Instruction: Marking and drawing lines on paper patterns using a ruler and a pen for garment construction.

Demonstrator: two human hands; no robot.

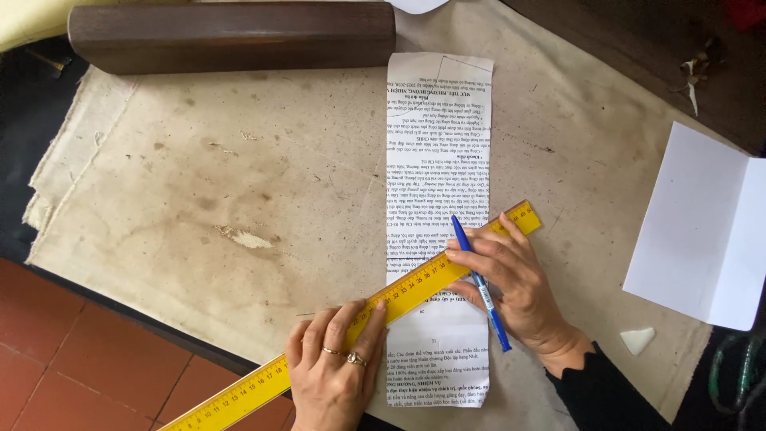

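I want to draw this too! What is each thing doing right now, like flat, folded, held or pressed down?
Printed paper strip: flat on the cloth, ruler across it.
Yellow ruler: slanted, pressed down by both hands.
Blue pen: held, tip on the paper at the ruler's edge.
Left hand: flat on the ruler.
Right hand: holding the pen, fingers on the ruler.
White sheet: folded, lying apart.
Wooden block: lying untouched.

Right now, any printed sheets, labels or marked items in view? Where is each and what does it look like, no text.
Printed paper strip: centre of the cloth, long, narrow, white with black print.
Yellow ruler: laid slantwise across the strip, black scale marks, pinned by left hand and right hand.
Blue pen: in the right hand, small barcode label on its barrel.
Blank white folded sheet: right edge, no print visible.
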